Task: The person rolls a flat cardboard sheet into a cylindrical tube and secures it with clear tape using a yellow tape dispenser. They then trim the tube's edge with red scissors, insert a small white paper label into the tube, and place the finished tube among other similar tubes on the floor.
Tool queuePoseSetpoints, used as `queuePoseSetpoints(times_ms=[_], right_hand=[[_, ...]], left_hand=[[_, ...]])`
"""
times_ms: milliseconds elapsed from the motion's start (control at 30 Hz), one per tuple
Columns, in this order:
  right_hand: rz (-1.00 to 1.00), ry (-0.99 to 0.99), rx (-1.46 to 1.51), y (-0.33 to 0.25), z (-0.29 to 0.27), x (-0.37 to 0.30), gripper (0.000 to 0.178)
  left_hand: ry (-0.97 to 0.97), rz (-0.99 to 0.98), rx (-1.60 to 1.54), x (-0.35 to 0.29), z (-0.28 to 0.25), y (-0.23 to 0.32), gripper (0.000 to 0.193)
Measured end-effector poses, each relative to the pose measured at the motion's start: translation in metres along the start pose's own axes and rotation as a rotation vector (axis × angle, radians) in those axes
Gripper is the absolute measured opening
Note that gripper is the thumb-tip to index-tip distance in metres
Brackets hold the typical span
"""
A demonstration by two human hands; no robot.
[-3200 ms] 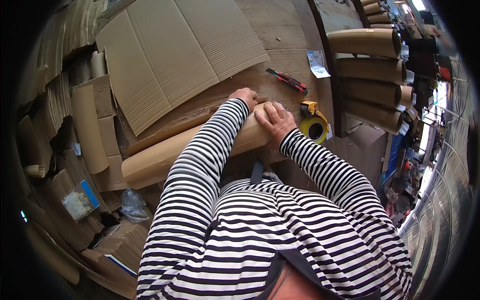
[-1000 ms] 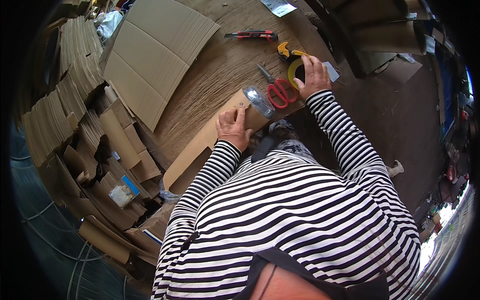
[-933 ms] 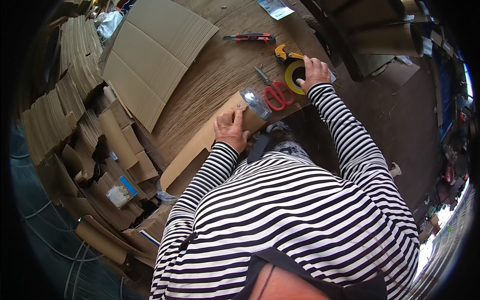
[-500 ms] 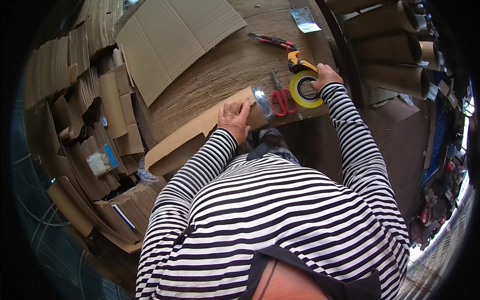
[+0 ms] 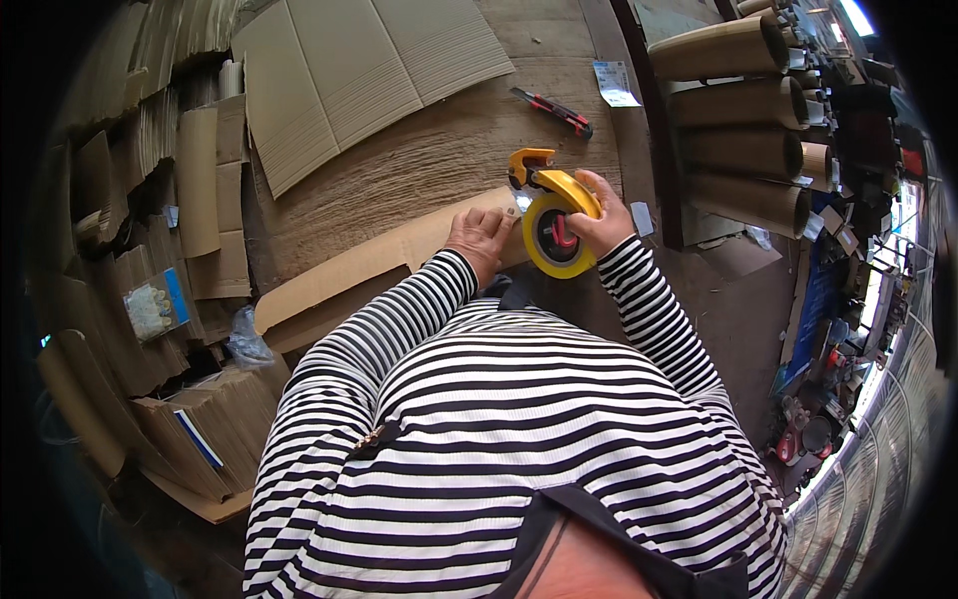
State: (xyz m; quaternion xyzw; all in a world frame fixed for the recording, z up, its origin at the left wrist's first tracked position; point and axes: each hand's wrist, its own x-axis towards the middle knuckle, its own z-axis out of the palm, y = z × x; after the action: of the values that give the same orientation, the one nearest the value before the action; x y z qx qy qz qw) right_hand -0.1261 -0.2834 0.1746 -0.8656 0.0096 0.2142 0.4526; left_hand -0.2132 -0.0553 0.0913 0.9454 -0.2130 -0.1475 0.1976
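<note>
The yellow tape dispenser [image 5: 555, 222], resting on the table half a second ago, is now lifted in the right hand [image 5: 603, 212], fingers curled tightly around its top. Just left of it, the left hand [image 5: 481, 236] lies flat with fingers together on the rolled cardboard [image 5: 384, 266]. A utility knife [image 5: 552, 111] lies beyond the hands.
</note>
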Motion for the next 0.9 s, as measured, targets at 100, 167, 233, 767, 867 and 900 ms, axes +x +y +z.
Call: queuePoseSetpoints(times_ms=[100,167,233,767,867,900], right_hand=[[0.073,0.033,-0.234,-0.022,0.012,-0.001,0.072],[0.094,0.004,-0.325,-0.032,0.017,0.001,0.073],[0.062,0.014,-0.392,-0.031,0.026,0.0,0.069],[0.332,-0.196,-0.748,-0.086,0.054,0.027,0.075],[0.371,-0.217,-0.799,-0.091,0.059,0.032,0.08],[0.371,-0.214,-0.847,-0.088,0.061,0.037,0.081]], left_hand=[[0.034,0.039,-0.035,-0.002,0.003,-0.006,0.091],[0.03,0.065,-0.074,-0.003,0.001,-0.01,0.09],[0.092,0.102,-0.081,-0.005,0.007,-0.015,0.089],[0.018,0.085,-0.098,-0.002,0.006,-0.023,0.08],[-0.015,0.093,-0.086,0.003,0.002,-0.023,0.075],[-0.056,0.093,-0.097,0.005,-0.001,-0.023,0.074]])
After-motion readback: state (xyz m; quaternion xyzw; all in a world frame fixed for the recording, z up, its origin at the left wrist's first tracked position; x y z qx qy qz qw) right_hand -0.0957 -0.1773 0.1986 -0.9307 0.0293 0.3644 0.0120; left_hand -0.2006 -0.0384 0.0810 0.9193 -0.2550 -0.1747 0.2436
